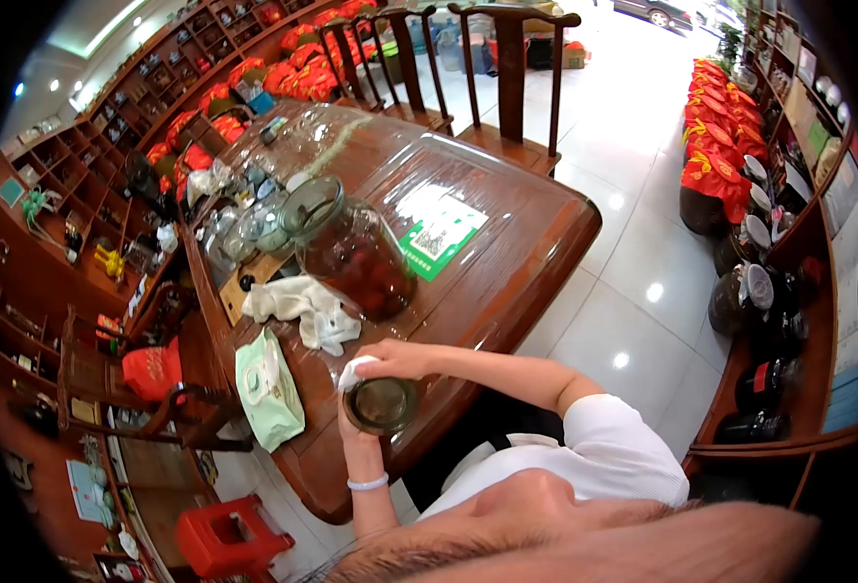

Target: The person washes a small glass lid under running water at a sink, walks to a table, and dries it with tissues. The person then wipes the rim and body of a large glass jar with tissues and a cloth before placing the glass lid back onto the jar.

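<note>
My left hand [348, 425], with a pale bracelet at its wrist, grips a round, thick-rimmed glass piece [380, 404] over the table's near edge; its fingers are partly hidden by the glass. My right hand [400, 359] pinches a white tissue [353, 373] against the rim. Beyond them stands a large open glass jar [356, 255] with dark red contents. A crumpled white cloth [303, 309] lies beside the jar, and a green wipes packet [268, 389] lies left of my hands.
A green-and-white QR card [441, 236] lies on the wooden table [536, 228]. Glassware [259, 223] stands at its left side. Wooden chairs [510, 87] stand beyond it, a red stool [230, 537] at lower left. Red-covered jars [716, 180] line the right side.
</note>
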{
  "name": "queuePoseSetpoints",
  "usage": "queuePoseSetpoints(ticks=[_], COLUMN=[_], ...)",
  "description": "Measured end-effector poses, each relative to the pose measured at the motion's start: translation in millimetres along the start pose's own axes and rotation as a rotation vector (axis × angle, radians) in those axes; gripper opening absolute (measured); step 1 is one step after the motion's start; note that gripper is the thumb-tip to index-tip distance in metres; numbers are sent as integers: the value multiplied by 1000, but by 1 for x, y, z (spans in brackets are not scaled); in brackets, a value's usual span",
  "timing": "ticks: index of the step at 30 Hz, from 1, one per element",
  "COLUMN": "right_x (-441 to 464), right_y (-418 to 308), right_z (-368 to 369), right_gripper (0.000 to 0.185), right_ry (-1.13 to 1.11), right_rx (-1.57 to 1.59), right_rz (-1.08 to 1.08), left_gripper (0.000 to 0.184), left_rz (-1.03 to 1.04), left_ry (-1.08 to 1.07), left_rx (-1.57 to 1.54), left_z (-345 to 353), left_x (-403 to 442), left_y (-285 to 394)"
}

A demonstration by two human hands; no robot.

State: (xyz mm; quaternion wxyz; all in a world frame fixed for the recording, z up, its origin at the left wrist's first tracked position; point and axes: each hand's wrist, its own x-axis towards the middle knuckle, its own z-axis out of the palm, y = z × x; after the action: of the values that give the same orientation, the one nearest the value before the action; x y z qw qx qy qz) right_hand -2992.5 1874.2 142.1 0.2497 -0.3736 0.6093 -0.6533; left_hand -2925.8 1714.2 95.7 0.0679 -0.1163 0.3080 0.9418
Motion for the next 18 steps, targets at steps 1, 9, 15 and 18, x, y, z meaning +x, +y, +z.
queuePoseSetpoints(ticks=[1, 9, 15, 18], right_x=[2, -8, 2, 0], right_y=[0, 17, 22, 18], right_z=[2, 16, 53, 39], right_gripper=[37, 37, 42, 41], right_ry=[3, 353, 521, 458], right_rx=[-25, 522, 436, 684], right_rz=[2, -142, -262, -121], left_gripper=[37, 46, 49, 39], left_rz=[-7, 85, 101, 7], left_ry=[-19, 104, 180, 253], left_rx=[-7, -215, -334, -465], left_z=[-4, 20, 15, 7], left_x=[0, -7, -2, -1], left_y=[-1, 6, -5, -7])
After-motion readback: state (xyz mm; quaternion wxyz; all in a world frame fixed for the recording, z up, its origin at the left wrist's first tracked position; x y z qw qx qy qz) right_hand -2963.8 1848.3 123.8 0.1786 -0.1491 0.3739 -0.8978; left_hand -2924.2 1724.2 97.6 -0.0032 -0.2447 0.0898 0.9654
